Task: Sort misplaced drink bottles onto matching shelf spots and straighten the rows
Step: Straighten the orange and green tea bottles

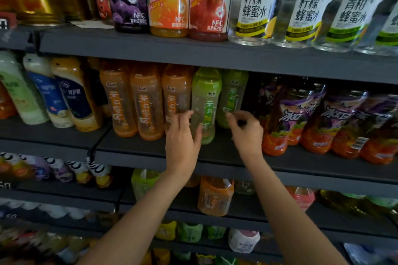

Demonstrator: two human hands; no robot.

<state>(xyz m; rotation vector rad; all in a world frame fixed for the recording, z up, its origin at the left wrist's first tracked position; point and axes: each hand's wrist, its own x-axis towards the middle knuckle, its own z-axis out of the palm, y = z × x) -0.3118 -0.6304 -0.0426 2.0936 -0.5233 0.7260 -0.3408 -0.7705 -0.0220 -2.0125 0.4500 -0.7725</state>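
I am reaching both bare hands up to the middle shelf (150, 153) of a dark grey drinks rack. My left hand (183, 137) is curling loosely around the lower part of the front green tea bottle (204, 101), thumb on its right flank and fingertips at its left side, against the neighbouring orange bottle; I cannot tell whether the grip is firm or only resting. My right hand (245, 129) is hovering at three o'clock from that bottle, fingers bent and narrow, thumb and forefinger nearly pinched, their tips just at the label of the second green tea bottle (233, 94) standing behind and to the right. It is not clasping anything that I can see.

At nine o'clock from the green bottles, three orange tea bottles (146, 101) are standing upright in a row. At three o'clock, purple-and-red iced tea bottles (312, 118) are crowding the shelf. At twelve o'clock, on the shelf above, juice bottles (168, 0) and clear honey water bottles (256, 6) are lined up.
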